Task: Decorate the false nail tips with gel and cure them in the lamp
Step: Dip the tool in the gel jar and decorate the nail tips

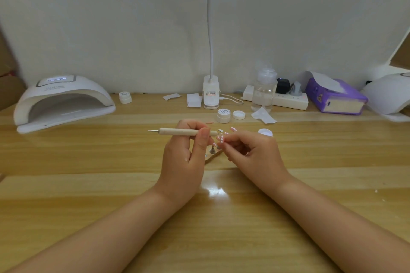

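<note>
Head view looks forward and down, close over the wooden table (88, 184).

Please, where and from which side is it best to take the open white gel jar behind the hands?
Probably grip the open gel jar by its round side wall, coming from above with fingers on opposite sides. It stands upright on the table with its lid lying close on its right.

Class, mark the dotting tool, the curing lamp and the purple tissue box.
dotting tool (177, 132): head view, on its wooden handle.
curing lamp (73, 90): head view, on its white dome.
purple tissue box (339, 97): head view, on its top.
</note>
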Tool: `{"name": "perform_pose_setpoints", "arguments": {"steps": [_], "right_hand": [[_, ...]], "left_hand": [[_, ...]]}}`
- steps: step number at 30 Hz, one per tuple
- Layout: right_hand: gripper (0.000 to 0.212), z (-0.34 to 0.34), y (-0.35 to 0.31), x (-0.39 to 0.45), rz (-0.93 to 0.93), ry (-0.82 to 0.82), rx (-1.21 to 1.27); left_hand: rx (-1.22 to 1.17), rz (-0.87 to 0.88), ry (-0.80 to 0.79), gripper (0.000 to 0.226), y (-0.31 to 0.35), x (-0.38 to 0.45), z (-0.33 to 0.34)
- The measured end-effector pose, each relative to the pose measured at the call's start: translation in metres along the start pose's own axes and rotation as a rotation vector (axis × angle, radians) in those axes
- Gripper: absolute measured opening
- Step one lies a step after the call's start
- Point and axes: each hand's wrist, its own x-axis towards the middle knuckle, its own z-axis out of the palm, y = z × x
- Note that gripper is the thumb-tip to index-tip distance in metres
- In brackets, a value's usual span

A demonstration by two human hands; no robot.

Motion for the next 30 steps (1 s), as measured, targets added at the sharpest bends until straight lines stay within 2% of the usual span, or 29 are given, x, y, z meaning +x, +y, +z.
{"name": "perform_pose_setpoints", "arguments": {"steps": [6, 30], "right_hand": [[0.006, -0.0002, -0.0022, 0.0002, -0.004, 0.0, -0.009], [0.005, -0.0003, -0.0048, 0.0007, 0.004, 0.01, -0.035]], "left_hand": [[0.019, -0.013, -0.044, 0.011, -0.0002, -0.0002, 0.0006], [0.032, -0.017, -0.029, 0.011, -0.001, -0.0002, 0.0007]]}}
